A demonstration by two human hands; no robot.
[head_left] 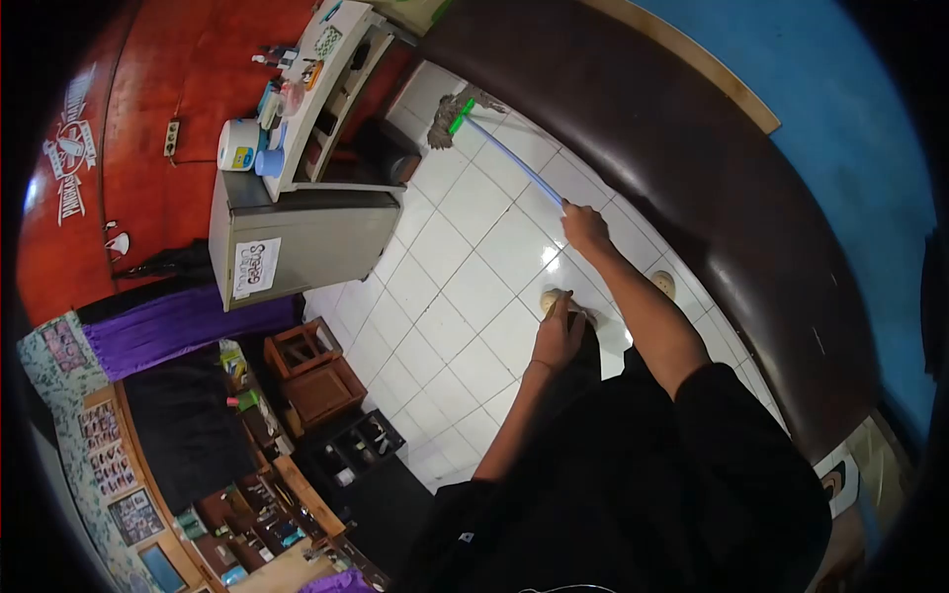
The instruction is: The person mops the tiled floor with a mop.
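My right hand [585, 230] is closed around the near end of the blue handle of a mop [514, 161]. The handle slants away from me to the upper left, ending in a green clamp and grey strings that rest on the white tiled floor [445, 277]. The strings lie near the foot of the brown padded bench. My left hand [559, 338] hangs in front of my body, apart from the handle, its fingers loosely stretched out and nothing visible in them. Beige clogs [662, 286] show on my feet below my hands.
Along the right runs the long brown padded bench [672, 128]. A small fridge [306, 242] and a shelf table [306, 109] with a rice cooker [238, 145] stand at the left. Wooden cabinets [321, 385] and a black tray [361, 445] are at lower left.
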